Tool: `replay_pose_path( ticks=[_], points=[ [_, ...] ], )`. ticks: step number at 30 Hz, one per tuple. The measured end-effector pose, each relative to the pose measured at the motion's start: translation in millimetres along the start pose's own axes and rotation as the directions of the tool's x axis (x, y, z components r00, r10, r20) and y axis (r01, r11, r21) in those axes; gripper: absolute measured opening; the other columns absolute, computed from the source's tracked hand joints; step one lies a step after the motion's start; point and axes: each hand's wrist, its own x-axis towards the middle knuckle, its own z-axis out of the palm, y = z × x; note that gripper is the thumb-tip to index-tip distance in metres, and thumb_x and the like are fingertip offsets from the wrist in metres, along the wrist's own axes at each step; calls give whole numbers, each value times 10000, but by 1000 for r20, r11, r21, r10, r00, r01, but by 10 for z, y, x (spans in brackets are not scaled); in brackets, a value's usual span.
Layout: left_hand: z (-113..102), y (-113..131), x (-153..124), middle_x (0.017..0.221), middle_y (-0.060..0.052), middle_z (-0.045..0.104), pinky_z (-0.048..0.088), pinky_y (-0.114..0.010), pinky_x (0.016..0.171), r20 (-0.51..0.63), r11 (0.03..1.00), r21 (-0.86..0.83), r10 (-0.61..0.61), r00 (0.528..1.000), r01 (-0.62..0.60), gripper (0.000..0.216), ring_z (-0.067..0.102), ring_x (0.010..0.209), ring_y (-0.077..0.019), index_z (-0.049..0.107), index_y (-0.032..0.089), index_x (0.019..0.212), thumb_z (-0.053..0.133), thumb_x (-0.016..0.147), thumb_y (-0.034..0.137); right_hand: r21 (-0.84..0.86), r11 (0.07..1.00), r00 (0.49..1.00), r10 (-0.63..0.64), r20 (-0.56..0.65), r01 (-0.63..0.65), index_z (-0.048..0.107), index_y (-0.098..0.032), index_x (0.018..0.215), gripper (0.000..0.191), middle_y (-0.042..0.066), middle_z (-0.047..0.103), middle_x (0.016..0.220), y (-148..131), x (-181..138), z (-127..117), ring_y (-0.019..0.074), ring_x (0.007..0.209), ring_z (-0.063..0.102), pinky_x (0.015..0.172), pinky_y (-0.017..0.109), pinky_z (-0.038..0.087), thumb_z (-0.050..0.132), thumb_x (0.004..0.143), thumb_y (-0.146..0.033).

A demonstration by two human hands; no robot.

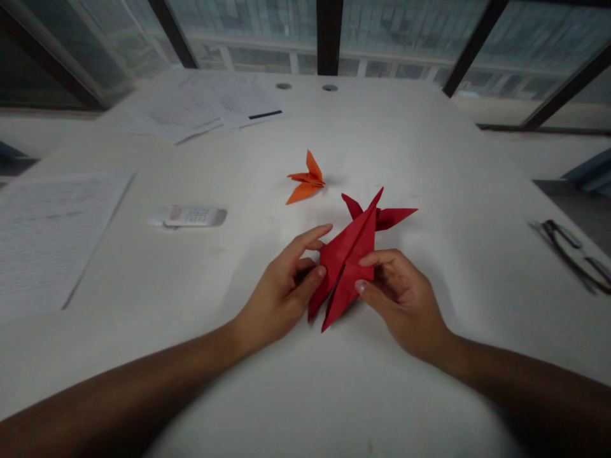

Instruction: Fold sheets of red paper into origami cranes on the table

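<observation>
A red folded paper figure (356,245) with pointed flaps lies just above the white table (334,394), held between both hands. My left hand (281,289) pinches its left edge with thumb and fingers. My right hand (401,296) grips its right side, thumb under and fingers over the paper. A smaller orange folded paper figure (305,179) rests on the table a little beyond, touched by neither hand.
A white remote-like device (188,216) lies to the left. Printed sheets (45,235) sit at the left edge, with more papers (205,105) at the far left. Dark-framed glasses (575,254) lie at the right edge. Windows with dark frames run behind the table.
</observation>
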Motion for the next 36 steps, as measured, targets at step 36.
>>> replay_pose_path(
  ticks=[36],
  points=[
    [59, 7, -82, 871, 10, 569, 476, -239, 621, -167, 906, 411, 189, 968, -106, 64, 569, 714, -115, 516, 224, 1008, 533, 976, 171, -394, 893, 973, -229, 18, 217, 631, -241, 956, 194, -25, 640, 871, -45, 2, -19, 132, 764, 613, 722, 287, 504, 636, 863, -71]
  ],
)
